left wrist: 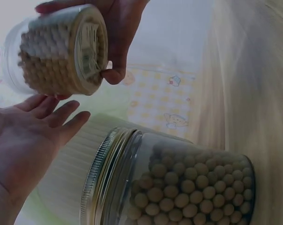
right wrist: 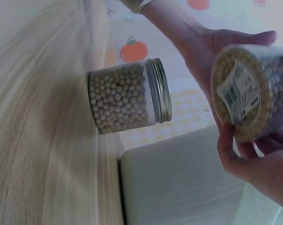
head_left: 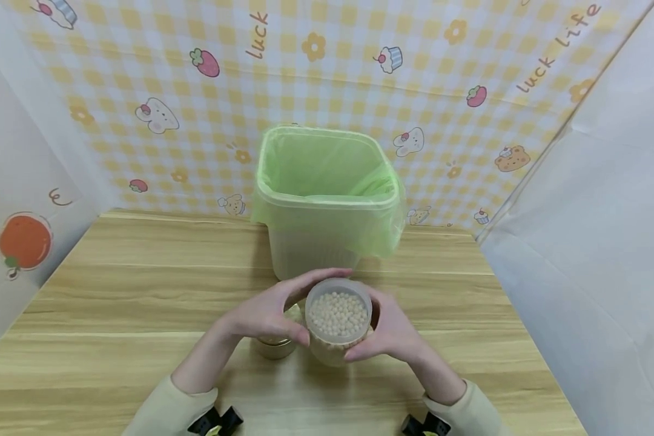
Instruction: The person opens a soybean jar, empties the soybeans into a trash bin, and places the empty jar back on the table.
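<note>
Nearest me: pale sleeves [head_left: 174, 399] over the surface's near edge, a small black device [head_left: 211, 422] at each cuff.

Left to right. Left hand [head_left: 269, 312]: spread wide beside the open jar, fingers relaxed, thumb at its near left; how much weight it bears, I cannot tell. Below it, just left of the open jar, a gold-lidded jar [right wrist: 125, 96] of pale balls stands upright on the surface [head_left: 114, 303]. Risk, I'd judge: a dropped left forearm could clip that lid and topple it.

Middle: open jar [head_left: 338, 321], held up off the surface, pale beads [head_left: 339, 312] showing at its mouth. No lid seen on it, so a jolt or careless tilt could scatter them. Far of it, a tall bin [head_left: 310, 242] before the checked backdrop [head_left: 196, 121]; its raised rim stands in the way of anything passing over. Green liner [head_left: 384, 227] hangs baggy over its right side, might snag a finger.

Right hand [head_left: 389, 330]: curled round the jar's right side, apparently the main hold; slackening there would likely drop it.
</note>
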Demonstrator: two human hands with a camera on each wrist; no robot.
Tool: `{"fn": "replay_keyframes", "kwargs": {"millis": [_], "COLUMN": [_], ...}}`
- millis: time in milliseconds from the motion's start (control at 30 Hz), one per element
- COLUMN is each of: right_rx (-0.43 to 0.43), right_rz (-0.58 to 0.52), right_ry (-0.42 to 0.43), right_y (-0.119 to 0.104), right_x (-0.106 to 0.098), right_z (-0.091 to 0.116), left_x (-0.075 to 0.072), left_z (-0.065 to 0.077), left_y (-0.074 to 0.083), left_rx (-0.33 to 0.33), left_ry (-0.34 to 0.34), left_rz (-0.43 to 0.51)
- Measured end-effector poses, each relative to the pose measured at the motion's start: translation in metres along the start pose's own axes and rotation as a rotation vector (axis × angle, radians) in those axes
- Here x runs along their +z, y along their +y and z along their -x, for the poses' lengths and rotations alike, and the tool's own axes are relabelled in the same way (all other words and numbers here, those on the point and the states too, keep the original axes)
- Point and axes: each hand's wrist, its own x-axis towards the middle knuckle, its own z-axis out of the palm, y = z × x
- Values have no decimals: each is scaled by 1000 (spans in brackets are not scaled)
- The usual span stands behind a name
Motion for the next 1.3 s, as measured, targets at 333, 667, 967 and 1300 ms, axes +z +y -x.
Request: {"fn": "replay_keyframes", "kwargs": {"millis": [333, 667, 967, 1300], "right_rx": [-10, -16, -92, -222], "right_rz": [29, 181, 381, 601], "right_ry": [-165, 22, 329, 561], "right_y": [1, -4, -3, 5], "right_x": [-2, 7, 21, 28], "right_z": [2, 3, 1, 2], "left_x": [7, 11, 23, 43], "left_z": [2, 0, -6, -15], "left_y": [4, 6, 7, 7], "left_rx": [-2, -2, -26, -39], "left_ry": [-80, 66, 295, 496], "left_rz": [-35, -132, -301, -359]}}
